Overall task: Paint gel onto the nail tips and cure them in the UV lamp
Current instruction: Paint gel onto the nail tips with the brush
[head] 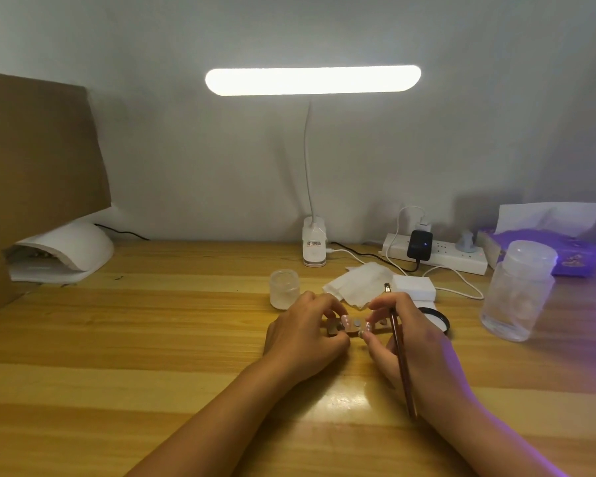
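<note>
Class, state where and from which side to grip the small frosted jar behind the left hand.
Probably round its side wall, from the left: the small frosted jar stands upright, the left hand lies in front, tissue to its right.

Nail tip holder [353,332] largely hidden by fingers [325,302]; gel coverage seemingly indiscernible.

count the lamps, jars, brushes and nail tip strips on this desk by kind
lamps: 2, white bar desk lamp, white domed UV lamp
jars: 2, small frosted glass jar, tall clear lidded plastic jar
brushes: 1, thin brown-handled brush in the right hand
nail tip strips: 1, brown strip of nail tips in the left hand
total: 6
</note>
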The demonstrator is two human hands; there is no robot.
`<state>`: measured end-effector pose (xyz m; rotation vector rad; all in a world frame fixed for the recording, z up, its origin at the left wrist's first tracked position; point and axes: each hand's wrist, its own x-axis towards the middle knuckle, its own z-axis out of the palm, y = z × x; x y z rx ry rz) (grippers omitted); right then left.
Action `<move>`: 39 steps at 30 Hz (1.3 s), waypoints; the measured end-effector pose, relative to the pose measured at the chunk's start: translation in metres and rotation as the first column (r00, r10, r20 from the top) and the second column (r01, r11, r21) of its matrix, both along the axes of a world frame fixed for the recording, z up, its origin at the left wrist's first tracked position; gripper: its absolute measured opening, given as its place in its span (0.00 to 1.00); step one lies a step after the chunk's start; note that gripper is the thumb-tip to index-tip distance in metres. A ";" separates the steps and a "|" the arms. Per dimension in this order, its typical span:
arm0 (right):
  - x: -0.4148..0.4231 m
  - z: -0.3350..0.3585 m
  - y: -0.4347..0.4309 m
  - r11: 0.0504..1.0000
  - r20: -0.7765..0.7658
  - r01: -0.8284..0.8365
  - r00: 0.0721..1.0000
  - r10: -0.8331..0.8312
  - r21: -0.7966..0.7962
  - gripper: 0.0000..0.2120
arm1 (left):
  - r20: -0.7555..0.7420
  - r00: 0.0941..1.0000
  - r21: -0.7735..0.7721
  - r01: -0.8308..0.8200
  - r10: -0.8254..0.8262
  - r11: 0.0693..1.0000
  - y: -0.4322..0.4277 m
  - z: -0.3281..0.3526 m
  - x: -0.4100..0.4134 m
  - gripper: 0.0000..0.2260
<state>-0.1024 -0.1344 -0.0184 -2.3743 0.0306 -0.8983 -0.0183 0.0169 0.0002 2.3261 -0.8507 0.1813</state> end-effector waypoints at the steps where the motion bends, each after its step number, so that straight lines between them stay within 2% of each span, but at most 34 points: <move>1: 0.001 -0.001 0.000 1.000 0.004 0.002 1.000 -0.002 0.003 0.32 | 0.006 1.000 0.001 0.005 -0.005 1.000 0.000 0.000 0.000 0.10; 5: 0.002 -0.002 0.000 1.000 0.013 0.029 0.999 -0.029 -0.009 0.31 | 0.050 0.998 0.006 0.030 -0.031 1.000 0.000 -0.001 -0.001 0.11; 12: -0.007 0.005 0.001 1.000 0.004 0.011 1.000 -0.011 -0.025 0.24 | 0.171 0.980 0.028 0.098 -0.102 0.995 -0.003 -0.005 -0.003 0.12; 23: -0.005 0.004 -0.001 0.999 -0.033 0.036 0.999 -0.037 -0.038 0.27 | 0.194 0.968 0.040 0.152 -0.157 0.988 -0.002 -0.002 -0.007 0.10; 39: -0.013 0.013 0.001 0.997 -0.103 0.080 0.991 -0.080 -0.005 0.24 | 0.261 0.964 0.063 0.045 -0.060 0.997 -0.003 -0.002 -0.010 0.11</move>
